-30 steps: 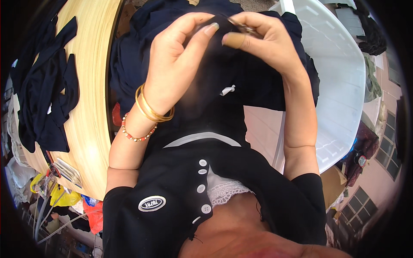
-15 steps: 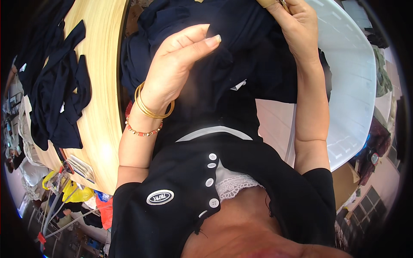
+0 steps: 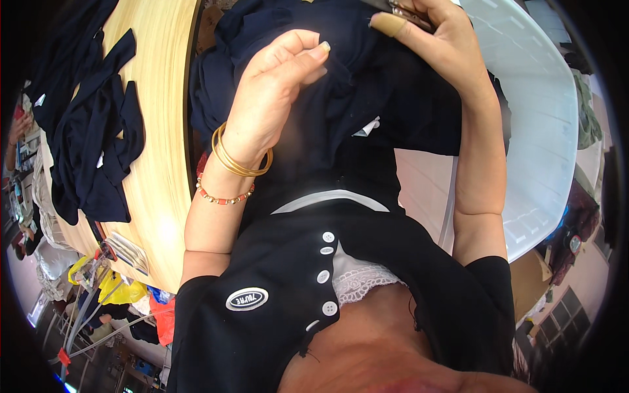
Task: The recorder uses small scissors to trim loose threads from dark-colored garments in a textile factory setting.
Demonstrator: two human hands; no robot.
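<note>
A navy blue garment (image 3: pixel 327 124) lies spread over my lap, a small white label (image 3: pixel 367 127) showing on it. Above the cloth, my left hand (image 3: pixel 278 78) has thumb and fingers pinched together; whatever is between them is too small or hidden. Gold bangles and a beaded bracelet circle that wrist. At the upper right, my right hand (image 3: pixel 439 42) is closed around a small dark metal tool, apparently thread snips (image 3: pixel 409 13), partly cut off by the picture's edge. A tan cover wraps its thumb.
On my left stands a light wooden table (image 3: pixel 160 131) with more navy garments (image 3: pixel 98 144) heaped on it. A large white plastic bin (image 3: pixel 540 131) is to my right. Yellow and red bags (image 3: pixel 121 288) and thin metal rods sit at the lower left.
My right hand has shifted slightly down and its thumb has swung lower, so more of the metal tool shows. The left hand's fingers have drawn closer together and moved up a little.
</note>
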